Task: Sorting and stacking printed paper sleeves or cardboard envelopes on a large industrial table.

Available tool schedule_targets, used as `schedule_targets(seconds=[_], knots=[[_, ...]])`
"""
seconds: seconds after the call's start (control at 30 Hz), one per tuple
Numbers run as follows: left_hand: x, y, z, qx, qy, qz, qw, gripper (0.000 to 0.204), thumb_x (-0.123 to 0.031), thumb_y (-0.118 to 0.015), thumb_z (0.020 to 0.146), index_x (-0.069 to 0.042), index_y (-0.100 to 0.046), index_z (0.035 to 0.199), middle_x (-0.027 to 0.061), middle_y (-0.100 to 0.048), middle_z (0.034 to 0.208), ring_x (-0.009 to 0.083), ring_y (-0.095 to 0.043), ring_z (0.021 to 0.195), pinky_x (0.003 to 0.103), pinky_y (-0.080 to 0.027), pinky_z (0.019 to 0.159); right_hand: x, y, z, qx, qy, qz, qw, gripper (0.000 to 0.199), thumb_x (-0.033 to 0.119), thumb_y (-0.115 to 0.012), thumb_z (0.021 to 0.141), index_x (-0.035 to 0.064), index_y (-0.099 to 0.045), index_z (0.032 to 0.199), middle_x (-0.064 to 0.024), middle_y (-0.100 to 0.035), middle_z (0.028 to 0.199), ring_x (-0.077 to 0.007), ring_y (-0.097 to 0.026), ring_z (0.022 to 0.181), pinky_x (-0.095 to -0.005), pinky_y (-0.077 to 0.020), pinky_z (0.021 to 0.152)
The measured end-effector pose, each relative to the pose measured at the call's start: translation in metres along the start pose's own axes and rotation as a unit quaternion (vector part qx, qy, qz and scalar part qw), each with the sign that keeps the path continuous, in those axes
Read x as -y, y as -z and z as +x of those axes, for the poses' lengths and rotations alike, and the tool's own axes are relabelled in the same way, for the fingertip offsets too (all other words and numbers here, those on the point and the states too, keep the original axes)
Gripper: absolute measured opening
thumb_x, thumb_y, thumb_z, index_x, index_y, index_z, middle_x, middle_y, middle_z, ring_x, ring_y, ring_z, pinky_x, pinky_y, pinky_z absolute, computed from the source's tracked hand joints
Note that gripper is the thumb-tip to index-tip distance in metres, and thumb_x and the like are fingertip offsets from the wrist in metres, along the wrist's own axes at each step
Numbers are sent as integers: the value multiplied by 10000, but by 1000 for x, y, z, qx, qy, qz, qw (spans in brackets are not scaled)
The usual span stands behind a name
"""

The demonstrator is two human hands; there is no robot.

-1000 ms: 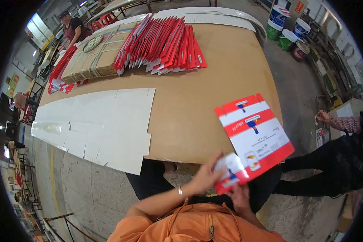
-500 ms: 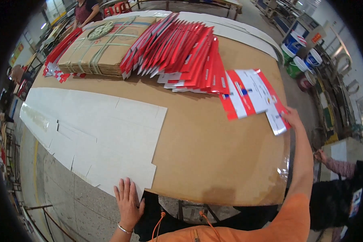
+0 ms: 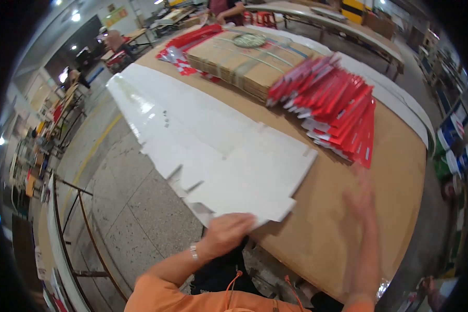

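Observation:
A white cardboard sheet (image 3: 213, 140) with slots along its near edge lies across the left half of the table. My left hand (image 3: 229, 232) is closed on the sheet's near edge, fingers curled over it. My right hand (image 3: 360, 195), smeared by motion, is over the brown tabletop (image 3: 322, 229), right of the sheet and just short of a fanned row of red-and-white printed packets (image 3: 343, 112). I see nothing in the right hand, but its fingers are too blurred to read.
Behind the sheet sits a strapped bundle of brown cardboard (image 3: 244, 57) with a round pale green disc (image 3: 249, 40) on top. More red packets (image 3: 192, 40) lie left of it. Paint buckets (image 3: 452, 135) stand on the right. A metal frame (image 3: 83, 229) is at lower left. A person (image 3: 228, 11) stands beyond the table.
The view has turned left. My left hand has gone from lying flat to gripping the sheet's edge. My right hand has left the loose red-and-white cards, which no longer show.

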State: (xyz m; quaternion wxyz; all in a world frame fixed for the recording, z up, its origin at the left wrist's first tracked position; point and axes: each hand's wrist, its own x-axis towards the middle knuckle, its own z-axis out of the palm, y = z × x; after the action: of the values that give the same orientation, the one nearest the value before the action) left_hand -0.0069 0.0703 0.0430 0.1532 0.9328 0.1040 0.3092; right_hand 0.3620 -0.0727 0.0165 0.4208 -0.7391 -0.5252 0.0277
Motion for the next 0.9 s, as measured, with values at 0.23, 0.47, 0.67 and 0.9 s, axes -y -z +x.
schedule_targets(seconds=[0.23, 0.47, 0.67, 0.9], knots=[[-101, -41, -1, 171, -92, -198, 961, 553, -259, -745, 769, -45, -549, 1240, 165, -573, 1243, 304, -585, 1136, 392, -486, 949, 128, -19, -176, 28, 48, -61, 997, 196, 124, -611, 756, 64, -652, 938, -115, -640, 975, -322, -605, 996, -490, -423, 953], [-38, -66, -20, 288, -93, 48, 952, 650, -191, -753, 756, -42, -484, 1329, 166, -446, 1391, 332, -374, 1353, 427, -337, 1101, 102, 93, -312, -98, -203, 92, 970, 100, 109, -635, 850, 24, -654, 898, -96, -640, 880, -250, -607, 930, -445, -413, 966], [-56, -107, -4, 300, -99, -271, 909, 231, -226, -732, 790, -84, -716, 971, 42, -596, 1193, 222, -500, 1165, 410, -353, 995, 103, 114, -382, -179, -227, -6, 957, 123, 20, -631, 803, -15, -600, 917, -132, -600, 960, -290, -561, 1014, -416, -399, 975], [-105, -155, -15, 116, 11, -143, 983, 225, -227, -724, 804, -92, -698, 982, 64, -610, 1115, 248, -522, 1070, 424, -388, 908, 105, 76, -417, -238, -272, -88, 928, 369, -49, -671, 704, 2, -573, 1056, -137, -583, 1052, -295, -535, 1065, -379, -397, 980]])
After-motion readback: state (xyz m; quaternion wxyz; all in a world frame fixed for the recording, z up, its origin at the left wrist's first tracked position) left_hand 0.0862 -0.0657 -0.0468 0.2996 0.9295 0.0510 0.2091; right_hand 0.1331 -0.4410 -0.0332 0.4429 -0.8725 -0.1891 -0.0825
